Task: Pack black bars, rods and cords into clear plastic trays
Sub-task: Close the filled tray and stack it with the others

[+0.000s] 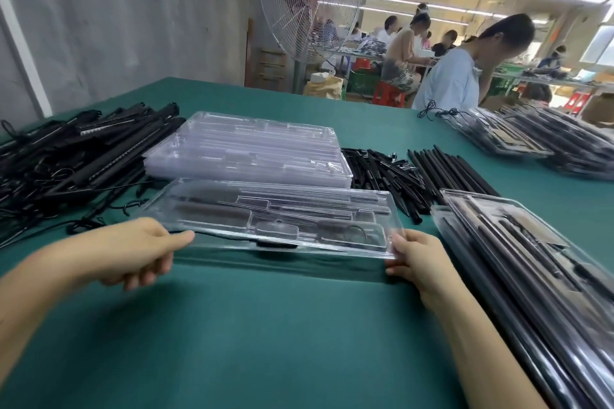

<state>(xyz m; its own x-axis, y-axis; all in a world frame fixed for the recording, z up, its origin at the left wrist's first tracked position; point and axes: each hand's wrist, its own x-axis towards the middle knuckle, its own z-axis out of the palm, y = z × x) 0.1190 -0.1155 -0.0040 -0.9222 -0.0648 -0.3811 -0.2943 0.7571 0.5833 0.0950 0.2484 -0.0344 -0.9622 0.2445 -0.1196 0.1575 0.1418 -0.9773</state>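
Both hands, left hand [139, 251] and right hand [413, 256], grip the ends of a filled tray [275, 219] near the middle; packed trays [518, 242] stack right, while empty trays [252, 149] and loose bars [83, 149] wait.

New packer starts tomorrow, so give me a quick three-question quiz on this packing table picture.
1. True or false: the left hand and the right hand each grip one end of the clear tray.
2. Pick one: the stack of empty trays lies A) on the table beyond the held tray, B) on the floor, C) in the worker's lap.
3. Fill in: the loose black rods lie on a ___ table cover.

Key: 1 true; 2 A; 3 green.
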